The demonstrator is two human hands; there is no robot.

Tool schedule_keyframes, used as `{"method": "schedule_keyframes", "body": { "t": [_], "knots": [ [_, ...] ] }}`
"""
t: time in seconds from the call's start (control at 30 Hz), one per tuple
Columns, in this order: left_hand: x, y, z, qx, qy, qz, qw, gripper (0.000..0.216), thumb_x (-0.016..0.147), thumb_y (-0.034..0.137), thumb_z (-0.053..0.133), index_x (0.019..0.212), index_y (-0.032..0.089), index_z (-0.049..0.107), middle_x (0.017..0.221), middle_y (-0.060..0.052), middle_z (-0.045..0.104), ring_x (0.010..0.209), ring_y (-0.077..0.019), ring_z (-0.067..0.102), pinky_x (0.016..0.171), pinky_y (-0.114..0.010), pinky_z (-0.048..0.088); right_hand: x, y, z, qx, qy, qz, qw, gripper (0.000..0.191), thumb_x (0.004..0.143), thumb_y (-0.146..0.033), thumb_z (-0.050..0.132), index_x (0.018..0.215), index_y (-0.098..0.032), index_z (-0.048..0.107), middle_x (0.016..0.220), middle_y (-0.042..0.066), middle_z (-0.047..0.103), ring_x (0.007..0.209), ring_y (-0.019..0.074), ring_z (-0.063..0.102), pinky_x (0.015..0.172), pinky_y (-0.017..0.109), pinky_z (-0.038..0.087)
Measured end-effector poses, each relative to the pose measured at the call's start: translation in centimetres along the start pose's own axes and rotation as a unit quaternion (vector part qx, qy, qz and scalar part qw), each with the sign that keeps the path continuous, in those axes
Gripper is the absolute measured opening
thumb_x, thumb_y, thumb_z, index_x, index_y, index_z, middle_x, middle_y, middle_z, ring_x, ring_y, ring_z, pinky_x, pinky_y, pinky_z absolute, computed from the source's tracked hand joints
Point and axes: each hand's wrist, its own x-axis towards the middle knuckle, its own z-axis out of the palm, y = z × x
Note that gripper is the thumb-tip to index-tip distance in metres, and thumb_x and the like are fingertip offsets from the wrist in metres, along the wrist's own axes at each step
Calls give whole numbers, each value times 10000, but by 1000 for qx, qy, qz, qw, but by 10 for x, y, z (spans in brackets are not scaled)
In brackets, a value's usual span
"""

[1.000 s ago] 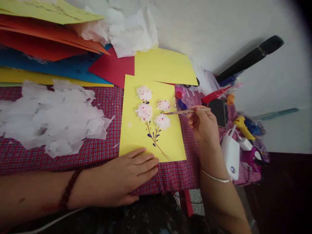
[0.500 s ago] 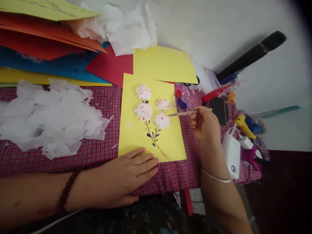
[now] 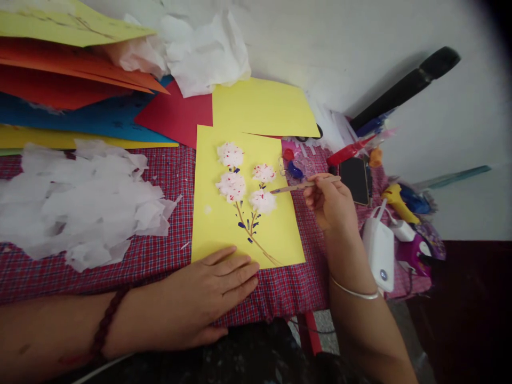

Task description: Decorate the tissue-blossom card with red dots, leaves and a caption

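Note:
A yellow sheet lies on the red checked cloth. On it are white tissue flowers dotted with red, above a painted brown stem with blue leaves. My left hand lies flat, fingers stretched out, pressing the sheet's near edge. My right hand is pinched on a thin paintbrush. The brush tip touches the right side of the lowest right flower.
A heap of torn white tissue covers the left of the cloth. Coloured card sheets are stacked at the back left. Small paint pots, a phone, a white device and glue tools crowd the right side.
The view has shifted slightly. My right hand has drifted a little left and down, bringing the brush tip onto the lower right flower. My left hand stays flat on the sheet.

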Motion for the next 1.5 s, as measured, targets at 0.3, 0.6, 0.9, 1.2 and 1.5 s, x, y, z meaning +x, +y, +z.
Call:
{"method": "schedule_keyframes", "body": {
  "t": [0.3, 0.6, 0.9, 1.2, 1.5],
  "knots": [
    [1, 2, -4, 11, 0, -9, 1000, 690, 920, 463, 628, 1498, 150, 421, 1570, -106, 439, 1437, -270, 404, 1236, -392, 205, 12, -1, -17, 52, 120, -125, 983, 75, 824, -331, 679, 877, -280, 663, 696, -23, 657, 551, 113, 565, 489, 240, 465],
    [0, 2, -6, 11, 10, -6, 1000, 684, 927, 453, 623, 1509, 166, 408, 1564, -89, 452, 1438, -257, 406, 1239, -386, 209, 30, 16, -15, -69, 104, -246, 961, 171, 901, -395, 614, 948, -246, 683, 788, 17, 713, 739, 178, 693, 725, 350, 564],
    [2, 2, -4, 12, 15, -8, 1000, 679, 915, 457, 637, 1491, 163, 432, 1556, -94, 461, 1431, -259, 416, 1234, -387, 224, 45, 24, -5, -124, 66, -267, 953, 261, 882, -473, 625, 960, -236, 704, 817, 35, 752, 749, 202, 718, 728, 385, 581],
    [-2, -1, 5, 18, 17, 3, 1000, 728, 903, 490, 639, 1499, 143, 406, 1579, -109, 423, 1454, -274, 370, 1252, -408, 152, 43, 24, -7, -113, 104, -273, 950, 201, 872, -412, 641, 890, -233, 730, 819, 22, 741, 753, 176, 707, 713, 337, 574],
    [-1, -1, 4, 29, 17, 7, 999, 724, 901, 498, 637, 1491, 139, 418, 1578, -113, 423, 1444, -279, 383, 1235, -408, 189, 40, 26, -7, -111, 115, -261, 952, 168, 879, -352, 615, 882, -220, 719, 819, 26, 718, 742, 170, 697, 732, 343, 566]
  ]
}}
